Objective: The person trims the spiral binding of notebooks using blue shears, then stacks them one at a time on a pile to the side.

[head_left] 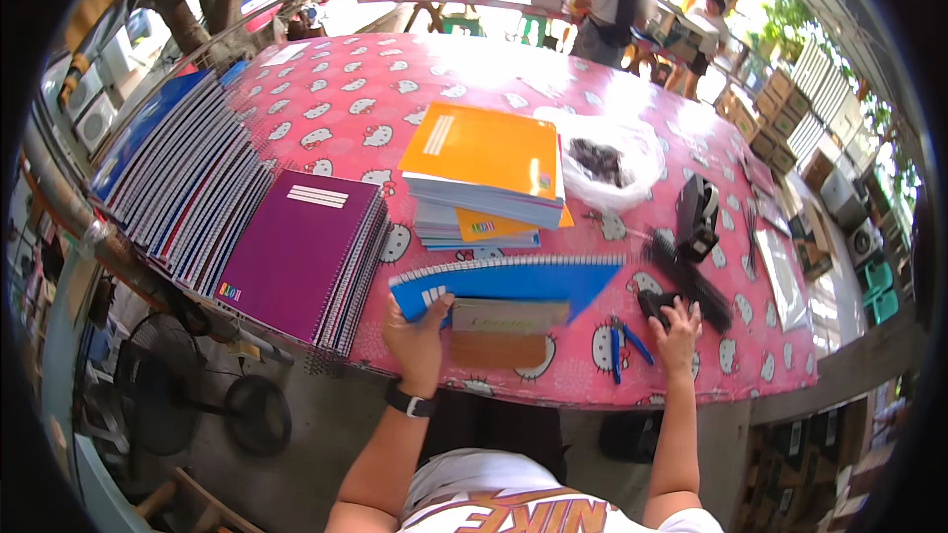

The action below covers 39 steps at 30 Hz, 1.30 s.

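My left hand [415, 338], with a black watch on its wrist, is closed on the left end of a blue notebook [504, 284]. The notebook is tilted up, its long edge of punched holes or coil facing away from me. A small card with handwriting [509, 316] and a brown piece [498, 349] lie just below it. My right hand [677, 338] has its fingers apart, reaching over a small black object [654, 308] whose kind I cannot make out. Beside it lies a bundle of black binding coils [689, 281]. Blue-handled pliers [629, 347] rest open between my hands.
Purple-topped spiral notebooks [296, 237] and a long row of bound notebooks [188, 178] fill the left. Orange-covered notebooks [484, 153] are stacked in the middle, beside a plastic bag with dark contents [604, 160]. A black tape dispenser [698, 217] stands right. Several people are beyond the pink table.
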{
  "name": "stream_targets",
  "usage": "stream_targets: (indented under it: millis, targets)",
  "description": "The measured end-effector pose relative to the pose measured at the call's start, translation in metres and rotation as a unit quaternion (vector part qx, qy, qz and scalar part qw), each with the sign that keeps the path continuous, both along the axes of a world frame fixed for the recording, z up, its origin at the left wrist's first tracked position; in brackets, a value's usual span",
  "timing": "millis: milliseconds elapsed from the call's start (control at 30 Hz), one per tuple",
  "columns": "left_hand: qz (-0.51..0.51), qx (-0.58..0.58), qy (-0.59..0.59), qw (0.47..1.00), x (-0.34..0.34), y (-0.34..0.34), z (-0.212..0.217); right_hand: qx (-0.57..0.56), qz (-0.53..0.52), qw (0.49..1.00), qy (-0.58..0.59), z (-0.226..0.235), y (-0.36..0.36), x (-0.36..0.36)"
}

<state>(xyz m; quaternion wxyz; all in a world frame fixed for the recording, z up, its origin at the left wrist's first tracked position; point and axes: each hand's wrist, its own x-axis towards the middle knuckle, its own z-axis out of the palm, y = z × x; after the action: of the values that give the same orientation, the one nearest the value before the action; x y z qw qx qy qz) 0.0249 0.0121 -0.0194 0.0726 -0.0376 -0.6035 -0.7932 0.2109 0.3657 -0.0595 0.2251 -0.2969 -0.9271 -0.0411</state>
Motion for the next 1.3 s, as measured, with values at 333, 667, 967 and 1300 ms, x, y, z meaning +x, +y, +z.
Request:
stream_targets:
  millis: [333, 667, 967, 1300]
  targets:
    - [-0.008, -0.092, 0.163, 0.982, 0.023, -0.002, 0.043, -0.172, -0.003, 0.983, -0.068, 0.013, -0.089, 0.003]
    - [-0.013, -0.142, 0.209, 0.968, 0.013, -0.018, 0.049, -0.445, 0.361, 0.804, 0.161, 0.094, -0.191, -0.028]
    - [-0.013, -0.159, 0.216, 0.963, 0.016, -0.016, 0.05, -0.302, 0.411, 0.838, 0.194, 0.11, -0.24, -0.059]
    - [0.004, -0.175, 0.266, 0.948, 0.017, -0.014, 0.048, -0.605, 0.379, 0.69, 0.123, 0.111, -0.248, -0.05]
